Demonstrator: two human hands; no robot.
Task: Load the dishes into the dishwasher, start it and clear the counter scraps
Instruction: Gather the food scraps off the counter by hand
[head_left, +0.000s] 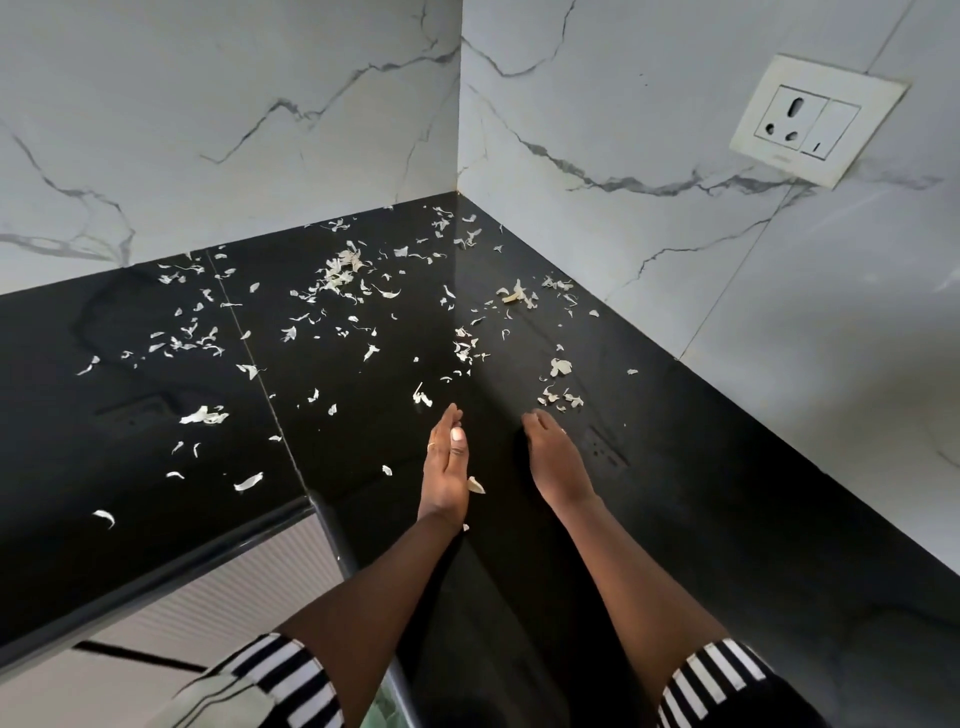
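Many small white scraps (340, 275) lie scattered over the glossy black counter (675, 493), thickest toward the back corner. My left hand (445, 462) stands on its edge on the counter, fingers straight and together, palm turned right. One scrap (475, 485) lies right beside its heel. My right hand (553, 457) rests palm down a little to the right, fingers straight and pointing at a small cluster of scraps (561, 397). Neither hand holds anything. No dishes or dishwasher are in view.
White marble walls (234, 130) meet in a corner behind the counter. A white socket with a switch (815, 122) sits on the right wall. The counter's inner front edge (156, 582) runs at the lower left, with floor below it.
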